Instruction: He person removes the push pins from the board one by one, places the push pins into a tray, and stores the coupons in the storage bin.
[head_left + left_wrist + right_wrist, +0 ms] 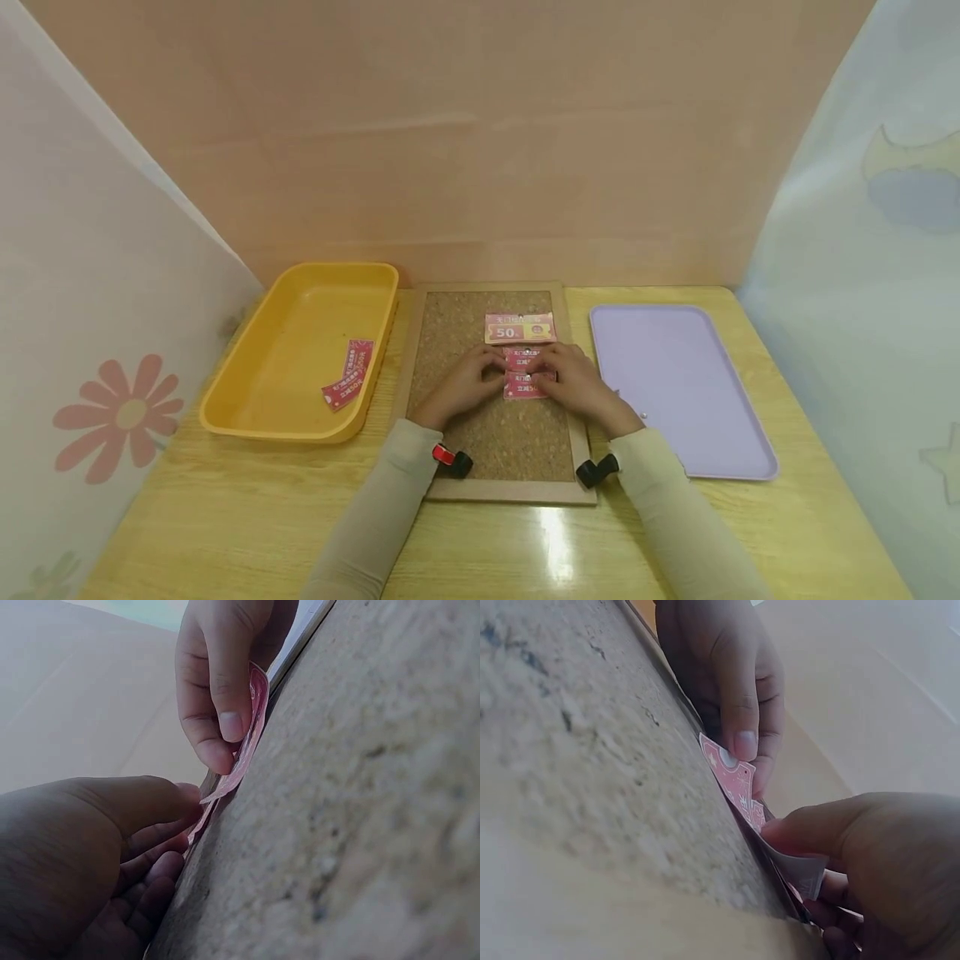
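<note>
Both hands meet over a cork board (495,442), at the lower of two small pink coupons. My left hand (468,379) pinches the left end of that lower coupon (525,387) between thumb and fingers. At its right end, my right hand (577,382) holds it the same way. The coupon (731,776) bends up off the cork in the right wrist view, its end curling between the right thumb (780,834) and fingers. Just above lies the other pink coupon (517,359), partly covered by fingertips. Higher still is a larger pink and yellow coupon (520,328) marked 50.
On the left stands a yellow tray (296,317) with a pair of pink coupons (352,375) overlapping inside. A flat lilac tray (675,367) lies right of the board, with a small shiny piece (643,415) near its left edge. Cloth walls enclose the wooden table (247,517).
</note>
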